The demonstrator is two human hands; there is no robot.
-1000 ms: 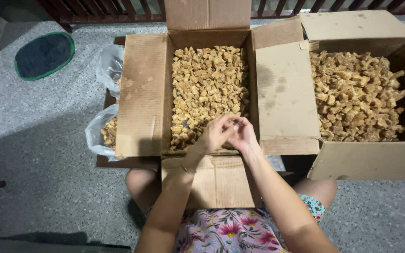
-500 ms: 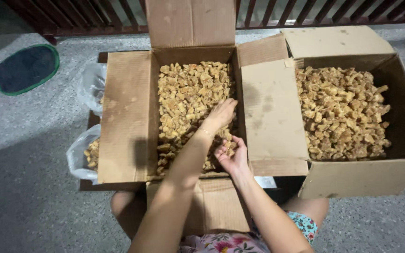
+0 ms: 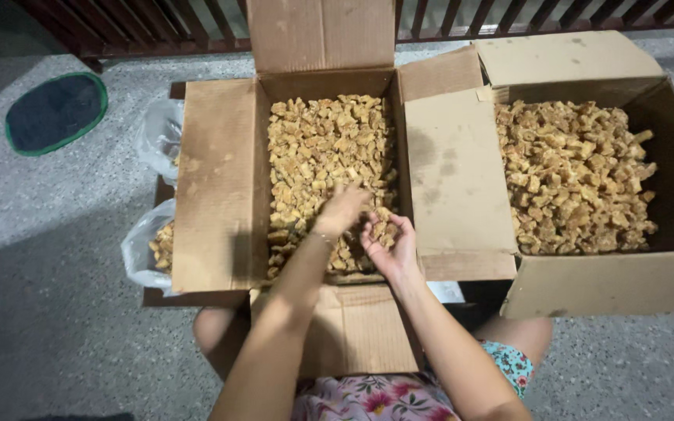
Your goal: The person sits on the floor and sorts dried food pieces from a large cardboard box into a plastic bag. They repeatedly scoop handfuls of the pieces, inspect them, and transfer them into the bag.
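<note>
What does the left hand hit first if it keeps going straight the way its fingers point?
Most likely the golden-brown chunks filling the middle cardboard box. The left hand points forward and down into that pile, and nothing else shows in between. Whether it already touches them is unclear.

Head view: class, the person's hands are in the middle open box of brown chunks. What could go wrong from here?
1. The cupped right hand holds several brown chunks loosely; some may spill back into the middle box.
2. The left hand reaches into the heap; digging could push chunks onto the near flap.
</note>
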